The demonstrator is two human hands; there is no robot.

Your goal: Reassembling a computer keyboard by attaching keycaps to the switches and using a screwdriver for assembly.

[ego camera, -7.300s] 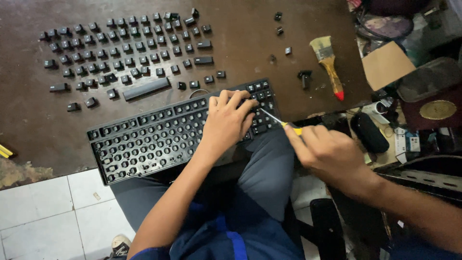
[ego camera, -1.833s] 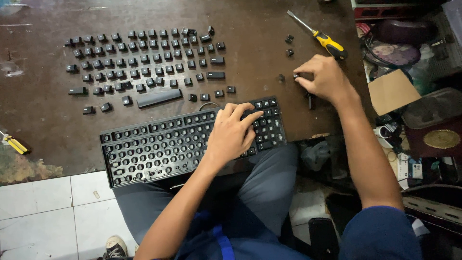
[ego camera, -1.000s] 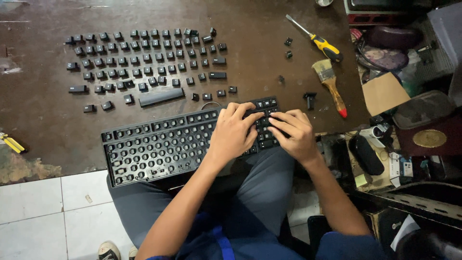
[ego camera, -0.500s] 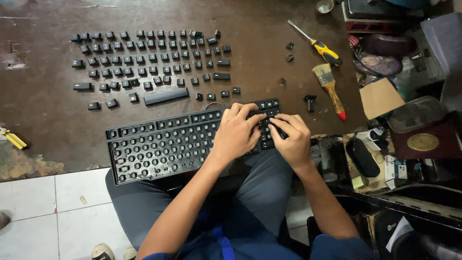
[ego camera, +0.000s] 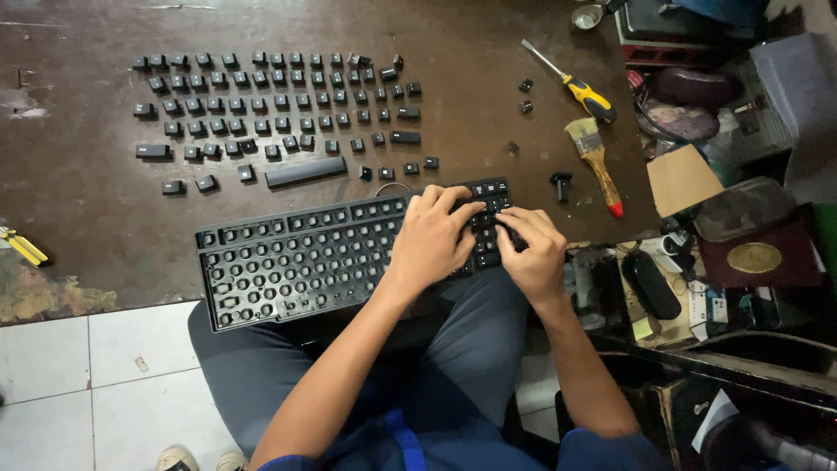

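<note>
A black keyboard frame (ego camera: 296, 262) without most of its keycaps rests half on my lap, half on the brown table's edge. My left hand (ego camera: 432, 240) lies flat on its right part, fingers spread toward the numeric block. My right hand (ego camera: 530, 249) presses on the keyboard's right end, fingertips on the few keys still fitted there; whether it pinches a key I cannot tell. Removed black keycaps (ego camera: 270, 105) lie in tidy rows on the table beyond, with the long space bar (ego camera: 305, 172) below them.
A yellow-handled screwdriver (ego camera: 575, 85) and a paint brush (ego camera: 596, 164) lie at the right of the table, with loose keycaps (ego camera: 525, 96) and a small black part (ego camera: 561, 182) nearby. Yellow pliers (ego camera: 24, 246) sit at the left edge. Cluttered boxes and cases fill the right side.
My right hand put the screwdriver down on the table, came back to the keyboard's right end and now presses there beside my left hand, which stayed on the keyboard.
</note>
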